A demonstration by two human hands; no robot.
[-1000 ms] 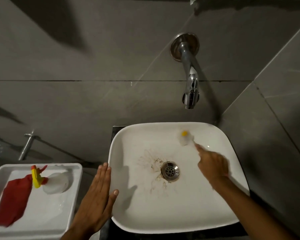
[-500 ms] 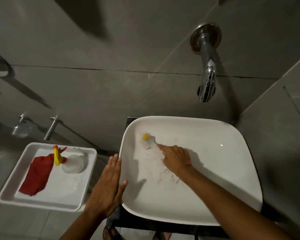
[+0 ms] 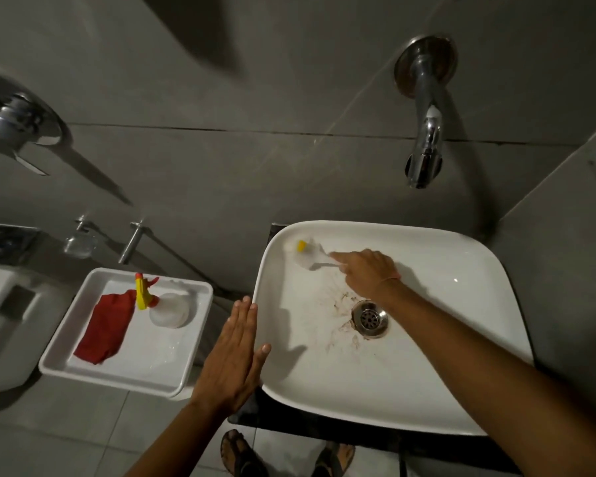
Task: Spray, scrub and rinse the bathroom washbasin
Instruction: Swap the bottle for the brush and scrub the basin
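Washbasin [image 3: 427, 390], a white rounded-square vessel bowl, sits at the right of the scene under a chrome wall spout [image 3: 425, 132], with brown stains [image 3: 341, 304] fanning out on its floor just left of and around the drain [image 3: 370, 318]. The right hand [image 3: 367, 271] reaches into the bowl from the near right, clamped on the handle of a pale scrub brush [image 3: 310, 258] with a yellow tip. The brush's long axis runs left and slightly far from the fingers, so its head lies in the far-left corner of the bowl, against the inner wall, well apart from the stains. The dirt lies near and to the right of the brush head, just near of the knuckles; by my reading the scrub is under way and the next stroke should draw the head back toward the drain.

The left hand [image 3: 236, 352] is flat, fingers together and holding nothing, pressed against the outside of the bowl's left rim; it is the nearer one to the white tray [image 3: 124, 370] at the left, which holds a red cloth [image 3: 104, 327] and a spray bottle [image 3: 167, 309] with a yellow trigger, lying side by side and touching.

The bowl surface looks smooth and glossy. Grey tiles cover the wall, and no water runs from the spout. Rinsing looks not yet begun.
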